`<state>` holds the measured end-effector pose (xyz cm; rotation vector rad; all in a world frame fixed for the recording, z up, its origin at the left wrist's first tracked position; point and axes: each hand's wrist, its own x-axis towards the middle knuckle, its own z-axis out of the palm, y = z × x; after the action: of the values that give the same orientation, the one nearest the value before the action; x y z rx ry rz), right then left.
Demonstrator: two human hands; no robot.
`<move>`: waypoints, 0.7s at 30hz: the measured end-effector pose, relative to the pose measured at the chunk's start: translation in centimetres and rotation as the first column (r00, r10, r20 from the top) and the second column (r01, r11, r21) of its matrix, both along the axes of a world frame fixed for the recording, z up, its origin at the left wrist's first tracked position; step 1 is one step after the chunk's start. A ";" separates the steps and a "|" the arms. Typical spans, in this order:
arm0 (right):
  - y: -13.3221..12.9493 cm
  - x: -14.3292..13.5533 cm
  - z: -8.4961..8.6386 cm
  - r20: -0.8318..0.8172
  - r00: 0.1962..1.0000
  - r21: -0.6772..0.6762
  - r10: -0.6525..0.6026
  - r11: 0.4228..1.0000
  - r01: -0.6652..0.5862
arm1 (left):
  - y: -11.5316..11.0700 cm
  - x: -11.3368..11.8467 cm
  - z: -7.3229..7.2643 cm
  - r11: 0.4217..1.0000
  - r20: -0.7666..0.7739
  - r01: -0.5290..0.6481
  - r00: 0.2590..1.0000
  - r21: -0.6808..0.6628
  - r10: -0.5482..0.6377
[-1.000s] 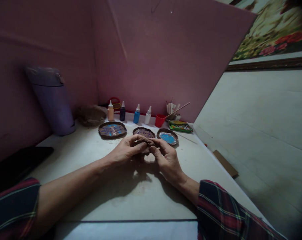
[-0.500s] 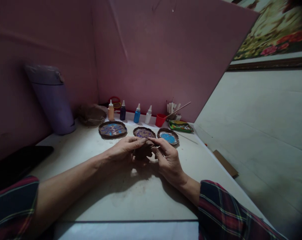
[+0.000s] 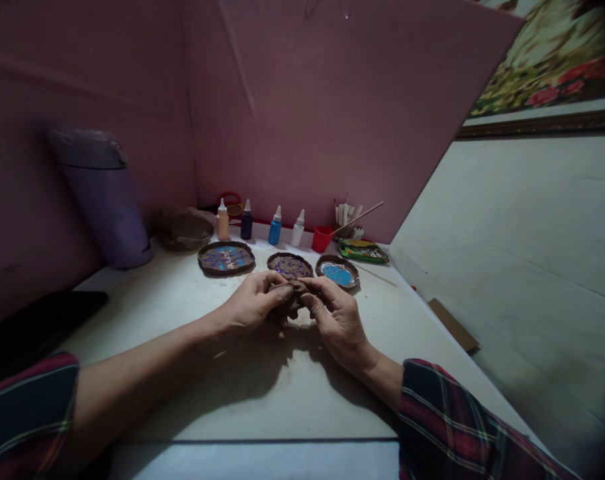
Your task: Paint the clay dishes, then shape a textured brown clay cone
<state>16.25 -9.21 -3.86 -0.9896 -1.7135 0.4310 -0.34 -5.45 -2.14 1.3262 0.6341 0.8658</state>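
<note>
Between my hands, above the white table point(image 3: 262, 407), is an uneven lump of brown clay point(image 3: 293, 301). My left hand point(image 3: 258, 298) pinches its left side, thumb on the near face. My right hand point(image 3: 335, 313) grips the right side with thumb and fingertips. Just beyond the clay lie a round brown clay dish with purple marks point(image 3: 289, 265) and another with a blue and white middle point(image 3: 336, 274). A larger oval clay dish streaked blue and purple point(image 3: 226, 258) sits farther left.
Small paint bottles point(image 3: 275, 227) stand in a row at the back. Right of them are a red cup point(image 3: 323, 239) with a thin stick, and a green packet point(image 3: 363, 251). On the left are a purple tumbler point(image 3: 107, 207), a brown bowl point(image 3: 186, 230) and a dark flat object point(image 3: 42, 327).
My left hand has shifted and its thumb has come down onto the near face of the clay. The lump looks more compact, and its lower edge hangs less.
</note>
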 end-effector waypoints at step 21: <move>0.0 -0.1 0.2 0.014 0.999 -0.027 -0.052 0.998 0.052 | 0.0 0.1 0.4 0.997 0.051 -0.017 0.998 -0.077 0.021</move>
<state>16.14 -9.19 -3.70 -1.0570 -1.6939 0.4156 -0.27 -5.48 -1.78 1.2270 0.6339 0.8809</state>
